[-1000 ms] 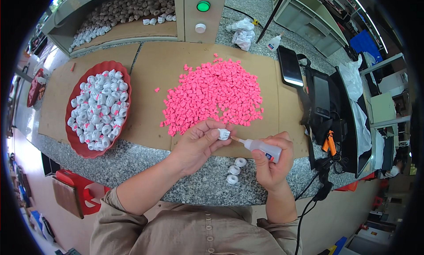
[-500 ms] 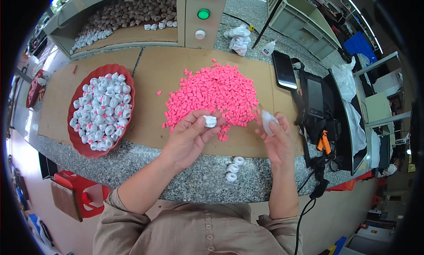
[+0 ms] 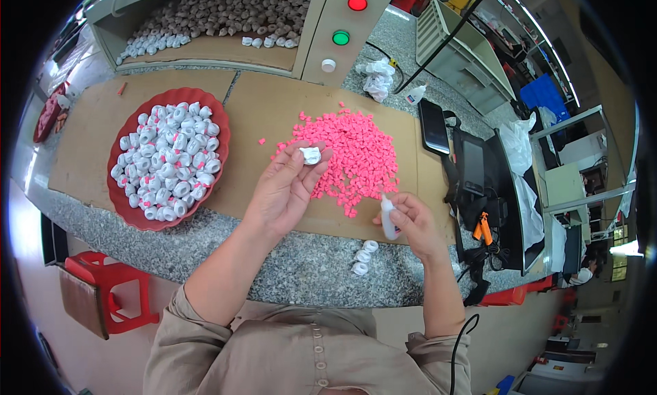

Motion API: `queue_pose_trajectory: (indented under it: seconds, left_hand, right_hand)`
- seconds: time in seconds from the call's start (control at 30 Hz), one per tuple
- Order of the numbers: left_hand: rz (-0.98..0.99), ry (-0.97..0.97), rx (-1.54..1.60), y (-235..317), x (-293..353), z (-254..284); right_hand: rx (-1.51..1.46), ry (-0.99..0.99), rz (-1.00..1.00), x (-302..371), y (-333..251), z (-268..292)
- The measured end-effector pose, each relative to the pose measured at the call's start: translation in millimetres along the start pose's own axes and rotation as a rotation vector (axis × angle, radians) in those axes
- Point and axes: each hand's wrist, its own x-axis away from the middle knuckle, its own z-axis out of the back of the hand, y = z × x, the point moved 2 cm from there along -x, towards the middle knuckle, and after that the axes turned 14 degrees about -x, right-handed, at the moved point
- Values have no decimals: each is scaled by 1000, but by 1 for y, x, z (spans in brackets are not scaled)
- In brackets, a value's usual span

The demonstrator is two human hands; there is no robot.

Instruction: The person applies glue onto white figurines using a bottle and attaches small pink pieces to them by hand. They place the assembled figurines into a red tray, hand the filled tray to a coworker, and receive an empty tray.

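Note:
Between the fingertips of my left hand [image 3: 284, 186] is a small white moulded piece [image 3: 311, 155], raised over the near left side of a heap of small pink pieces [image 3: 359, 145]. My right hand [image 3: 414, 224] grips a small white squeeze bottle [image 3: 390, 219] with its narrow nozzle pointing up, at the heap's lower right. The two hands are apart, and the bottle does not touch the white piece. Just below, at the counter's edge, three white ring-shaped pieces [image 3: 361, 257] lie in a short row. A red scalloped bowl [image 3: 222, 114] at the left is heaped with white pieces, some showing pink bits.
Cardboard [image 3: 82, 149] covers part of the speckled stone counter [image 3: 287, 282]. A grey cabinet [image 3: 335, 53] with lit buttons stands behind, brown and white pieces on its shelf. To the right are a phone [image 3: 434, 126], black devices with cables [image 3: 472, 166] and a crate [image 3: 458, 67].
My left hand has moved up and slightly left with the white piece. My right hand has come down and left, holding the bottle more upright. The whole view has shifted a little.

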Motion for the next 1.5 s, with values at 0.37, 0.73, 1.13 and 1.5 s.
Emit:
queue_pose_trajectory:
  seconds: [0.37, 0.73, 1.13, 1.5]
  left_hand:
    - [5, -4, -6, 1, -2, -1]
    - [106, -84, -179, -22, 3, 4]
    - [137, -200, -413, -49, 10, -3]
    - [100, -215, -572, -50, 13, -5]
  right_hand:
    - [721, 11, 333, -20, 17, -16]
    - [172, 184, 78, -22, 11, -16]
    - [-276, 146, 222, -17, 23, -37]
    - [-276, 96, 153, -20, 28, -35]
